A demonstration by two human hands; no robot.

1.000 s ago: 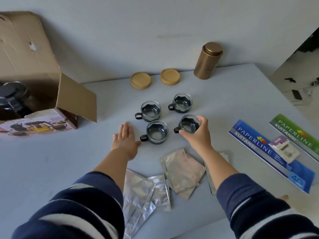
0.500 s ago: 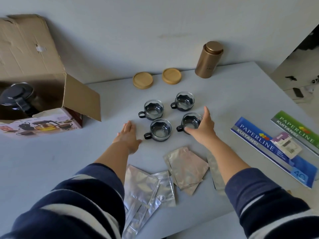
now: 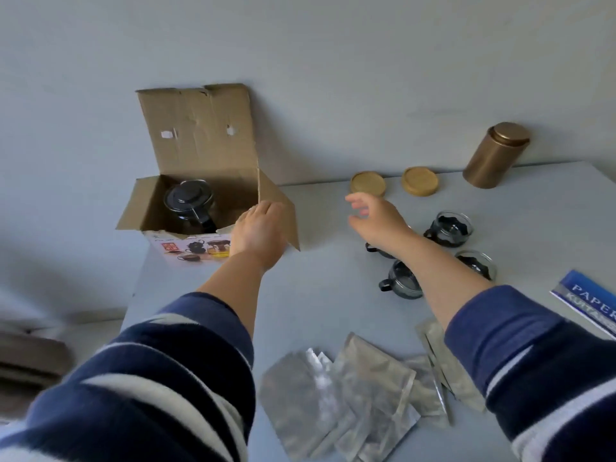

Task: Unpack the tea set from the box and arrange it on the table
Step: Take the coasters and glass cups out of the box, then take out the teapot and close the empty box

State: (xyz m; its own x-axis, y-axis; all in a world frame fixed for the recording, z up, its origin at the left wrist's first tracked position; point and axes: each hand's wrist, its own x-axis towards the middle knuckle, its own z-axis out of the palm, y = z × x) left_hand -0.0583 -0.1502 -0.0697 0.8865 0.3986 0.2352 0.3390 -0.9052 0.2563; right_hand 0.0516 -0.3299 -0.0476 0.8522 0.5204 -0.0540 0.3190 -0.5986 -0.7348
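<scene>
Left hand (image 3: pixel 258 228) at the near-right rim of the box (image 3: pixel 196 145), fingers together, gripping nothing; contact with the flap unclear. Right hand (image 3: pixel 373 216) loosely open, empty, blurred, right of box. Teapot (image 3: pixel 190 203) inside box, lower body hidden. Cups (image 3: pixel 448 228) right of box, partly hidden behind the right forearm. Bare table (image 3: pixel 316 295) between box and cups.

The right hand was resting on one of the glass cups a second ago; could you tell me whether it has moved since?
Yes. The right hand has left the cups and now hangs open in the air, moved leftward toward the cardboard box.
</scene>
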